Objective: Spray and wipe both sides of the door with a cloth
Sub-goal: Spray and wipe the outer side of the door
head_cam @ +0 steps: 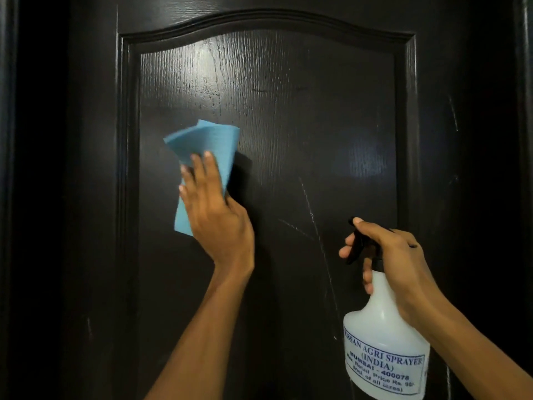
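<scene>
Pressing the blue cloth [202, 145] flat-fingered, the left hand [215, 206] should overlap strokes across the door [302, 111] (right hand [395, 261] grips the spray bottle [383, 342]).

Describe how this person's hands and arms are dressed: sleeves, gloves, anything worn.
The left hand and right hand are bare: no gloves, rings or watch show. The left forearm and right forearm are uncovered to the frame edge; no sleeve is in view.

Cloth [202, 145] on door [302, 111] — spray bottle [383, 342] right, lower.
</scene>
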A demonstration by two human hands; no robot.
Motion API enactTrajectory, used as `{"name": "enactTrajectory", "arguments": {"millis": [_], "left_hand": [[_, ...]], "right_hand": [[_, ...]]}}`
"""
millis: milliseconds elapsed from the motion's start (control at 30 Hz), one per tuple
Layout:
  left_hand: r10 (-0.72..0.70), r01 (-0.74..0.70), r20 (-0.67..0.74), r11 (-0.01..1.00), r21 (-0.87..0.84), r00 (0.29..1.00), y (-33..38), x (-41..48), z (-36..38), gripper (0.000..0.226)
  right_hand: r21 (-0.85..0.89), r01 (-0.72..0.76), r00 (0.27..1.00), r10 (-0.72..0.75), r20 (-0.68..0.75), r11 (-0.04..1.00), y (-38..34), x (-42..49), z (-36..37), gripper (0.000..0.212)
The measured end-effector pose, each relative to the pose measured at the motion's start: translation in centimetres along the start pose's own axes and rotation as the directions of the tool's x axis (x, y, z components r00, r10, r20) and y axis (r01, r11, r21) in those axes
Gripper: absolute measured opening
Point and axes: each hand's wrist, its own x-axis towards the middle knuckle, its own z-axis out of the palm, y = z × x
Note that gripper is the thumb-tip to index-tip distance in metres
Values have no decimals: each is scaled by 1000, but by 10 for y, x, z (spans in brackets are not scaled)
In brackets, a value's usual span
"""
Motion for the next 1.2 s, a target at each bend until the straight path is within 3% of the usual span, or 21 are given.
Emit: {"name": "enactTrajectory", "arguments": {"millis": [67, 133, 300, 467, 600, 733, 833, 867, 933, 1033, 1133, 1200], "left_hand": [[64, -82, 231, 994, 69, 971, -3, -31, 16, 71], [68, -129, 356, 980, 151, 932, -2, -58, 31, 77], [-72, 16, 300, 982, 186, 951, 20, -72, 53, 79], [-13, -30, 371, 993, 111, 928, 57, -101, 68, 82], [172, -212, 441, 976, 42, 881, 80, -142, 79, 90], [346, -392, 552, 919, -38, 759, 69, -159, 71, 94], [511, -539, 540, 833, -123, 668, 49, -129, 53, 79], [531, -542, 510, 828, -143, 677, 44, -113, 46, 73], [478, -460, 402, 875, -147, 781, 39, -76, 36, 65], [213, -193, 236, 976, -106, 948, 41, -23, 31, 71], [139, -134, 128, 990, -42, 982, 42, 5, 37, 72], [226, -232, 213, 973, 6, 950, 43, -1, 46, 74]], "right_hand": [[2, -5, 1000, 5, 2, 1000, 1, -1, 0, 41], [3, -10, 1000, 10, -2, 1000, 1, -3, -3, 41], [-28, -2, 999, 1, -51, 1000, 6, -4, -26, 41], [-42, -5, 994, 1, -105, 999, 8, -3, -48, 41], [-41, -9, 990, 3, -140, 999, 8, -7, -69, 40], [-66, -7, 988, -3, -152, 998, 9, -9, -84, 40], [-55, 3, 990, -11, -143, 998, 6, -9, -90, 40], [-49, 7, 991, -14, -136, 999, 5, -9, -90, 41], [-37, 11, 992, -16, -126, 999, 2, -7, -87, 41], [-15, 5, 994, -7, -112, 1000, -1, -2, -78, 42], [3, -6, 996, 6, -92, 1000, -5, -1, -67, 42], [7, 1, 996, 0, -87, 1000, -8, 0, -62, 42]]}}
